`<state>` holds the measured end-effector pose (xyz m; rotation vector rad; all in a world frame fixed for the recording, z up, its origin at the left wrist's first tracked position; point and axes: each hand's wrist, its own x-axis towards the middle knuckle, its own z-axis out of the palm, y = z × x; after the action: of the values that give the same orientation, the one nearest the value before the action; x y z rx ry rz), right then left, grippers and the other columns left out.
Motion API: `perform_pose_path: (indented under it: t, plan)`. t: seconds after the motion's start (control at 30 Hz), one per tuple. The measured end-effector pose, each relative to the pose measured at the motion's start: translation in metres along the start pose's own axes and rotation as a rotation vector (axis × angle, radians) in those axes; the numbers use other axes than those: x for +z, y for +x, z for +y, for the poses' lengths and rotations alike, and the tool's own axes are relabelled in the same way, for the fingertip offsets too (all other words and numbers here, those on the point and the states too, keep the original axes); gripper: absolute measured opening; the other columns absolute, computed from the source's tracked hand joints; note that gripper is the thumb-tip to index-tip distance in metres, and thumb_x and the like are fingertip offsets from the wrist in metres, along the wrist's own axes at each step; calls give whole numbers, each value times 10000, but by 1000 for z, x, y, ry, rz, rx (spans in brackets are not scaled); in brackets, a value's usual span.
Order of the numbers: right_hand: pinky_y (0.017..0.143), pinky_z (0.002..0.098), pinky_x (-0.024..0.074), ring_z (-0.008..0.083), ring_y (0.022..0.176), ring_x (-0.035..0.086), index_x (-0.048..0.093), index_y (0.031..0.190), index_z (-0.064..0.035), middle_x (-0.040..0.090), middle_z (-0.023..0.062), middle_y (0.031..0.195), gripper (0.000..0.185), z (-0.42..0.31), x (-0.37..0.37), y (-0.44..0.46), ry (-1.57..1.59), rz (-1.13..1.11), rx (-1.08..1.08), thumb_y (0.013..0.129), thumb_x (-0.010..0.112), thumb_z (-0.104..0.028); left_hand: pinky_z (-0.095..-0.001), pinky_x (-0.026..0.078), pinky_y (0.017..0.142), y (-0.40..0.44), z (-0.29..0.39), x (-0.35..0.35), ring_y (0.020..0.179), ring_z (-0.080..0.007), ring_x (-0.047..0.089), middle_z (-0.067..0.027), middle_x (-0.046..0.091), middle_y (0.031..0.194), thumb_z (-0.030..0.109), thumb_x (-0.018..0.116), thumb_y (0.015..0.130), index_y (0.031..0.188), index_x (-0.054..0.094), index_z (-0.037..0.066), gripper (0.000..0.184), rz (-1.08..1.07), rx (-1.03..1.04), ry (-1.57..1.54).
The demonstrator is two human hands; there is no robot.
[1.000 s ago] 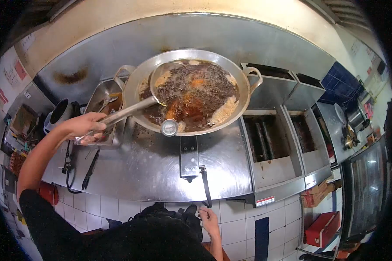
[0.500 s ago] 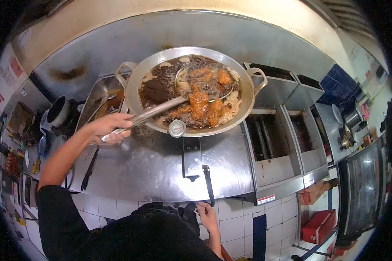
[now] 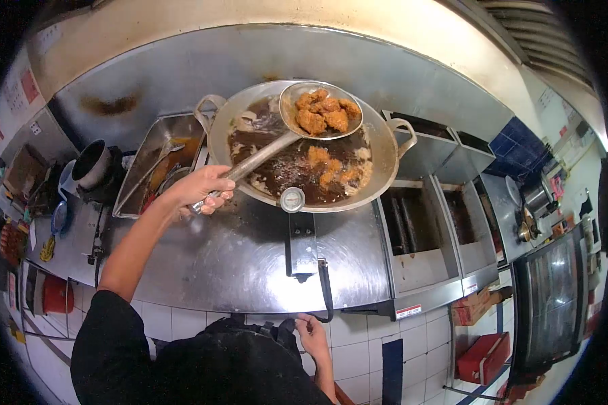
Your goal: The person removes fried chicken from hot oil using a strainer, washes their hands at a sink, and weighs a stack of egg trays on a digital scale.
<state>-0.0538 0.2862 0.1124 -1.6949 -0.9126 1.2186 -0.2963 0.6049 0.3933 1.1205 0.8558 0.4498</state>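
Note:
My left hand (image 3: 206, 191) is wrapped round the metal handle of a long strainer (image 3: 285, 108). The strainer's round basket is raised over the far side of a big two-handled wok (image 3: 386, 162) and carries several browned fried pieces (image 3: 325, 113). More fried pieces (image 3: 326, 169) lie in the dark bubbling oil. A round dial thermometer (image 3: 292, 200) sits at the wok's near rim. Down by my body, off the counter's front edge, my right hand (image 3: 313, 336) has curled fingers; whether it holds anything small is unclear.
Left of the wok stands a metal tray (image 3: 134, 192) with a ladle and brown liquid. Fryer wells (image 3: 412, 216) are on the right. A burner box (image 3: 302, 251) with a hose is in front of the wok. A red cooler (image 3: 483, 358) stands on the floor.
The strainer has risen out of the oil with fried pieces in it, and my left hand has moved right. Fewer pieces show in the oil. My right hand stays low by my body.

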Motion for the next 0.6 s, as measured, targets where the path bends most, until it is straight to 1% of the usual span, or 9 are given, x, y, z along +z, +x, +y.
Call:
perform_pose_path:
  t: [0.07, 0.1, 0.13, 0.17, 0.33, 0.43, 0.5, 0.53, 0.6]
  plan:
    - [738, 260, 484, 121, 812, 605, 603, 1148, 43, 679, 92, 912, 340, -22, 5, 0, -45, -17, -15, 933, 604, -220, -159, 326, 318, -12, 0, -5, 432, 13, 398, 11, 496, 724, 127, 581, 922, 1172, 472, 18, 294, 33, 36, 42]
    - [735, 262, 484, 121, 806, 606, 603, 1154, 38, 681, 92, 908, 341, -35, 10, 1, -46, -26, -43, 933, 604, -222, -159, 326, 318, -18, 0, -10, 432, 13, 398, 11, 496, 724, 127, 581, 922, 1172, 472, 18, 294, 43, 41, 34]
    - [732, 265, 485, 121, 801, 607, 603, 1160, 33, 683, 91, 903, 343, -42, 15, 1, -44, -36, -70, 932, 605, -224, -165, 327, 329, -24, 1, -17, 443, 2, 398, 10, 489, 725, 115, 578, 919, 1126, 471, 24, 250, 48, 42, 39]
    - [721, 257, 481, 108, 825, 607, 607, 1176, 19, 668, 66, 910, 334, -41, 20, 7, -80, -73, -119, 938, 614, -216, -172, 328, 340, -31, 5, -25, 455, -10, 397, 8, 482, 726, 102, 575, 917, 1080, 469, 31, 207, 52, 45, 52]
    - [717, 244, 472, 93, 808, 584, 601, 1180, 27, 655, 45, 907, 337, -41, 55, 12, -52, -35, -136, 939, 615, -207, -195, 345, 347, -69, 25, -58, 458, -25, 411, 1, 476, 715, 91, 565, 908, 1010, 473, 27, 152, 133, 51, 243]
    - [717, 243, 469, 96, 803, 581, 590, 1184, 46, 657, 51, 904, 345, -34, 76, 7, 7, 29, -140, 937, 614, -195, -212, 345, 345, -82, 36, -93, 460, -42, 428, -5, 465, 691, 88, 550, 911, 1035, 472, 14, 163, 173, 50, 361]
    - [717, 244, 470, 96, 806, 582, 588, 1186, 47, 658, 55, 907, 346, -33, 89, 2, 35, 51, -141, 938, 614, -193, -239, 340, 347, -87, 45, -107, 440, -60, 419, 7, 460, 659, 89, 544, 902, 1175, 473, 4, 295, 263, 19, 556]
    - [716, 245, 470, 97, 808, 583, 587, 1188, 47, 659, 60, 909, 347, -35, 95, 1, 53, 61, -145, 938, 614, -192, -239, 340, 347, -89, 51, -111, 440, -60, 419, 7, 460, 659, 89, 544, 902, 1175, 473, 4, 295, 256, 17, 564]
    - [715, 244, 470, 95, 807, 582, 587, 1187, 48, 658, 61, 909, 344, -37, 105, -3, 79, 76, -138, 938, 613, -188, -278, 359, 354, -91, 61, -118, 435, -84, 426, 2, 441, 613, 80, 517, 910, 1188, 469, -11, 296, 247, -16, 816]
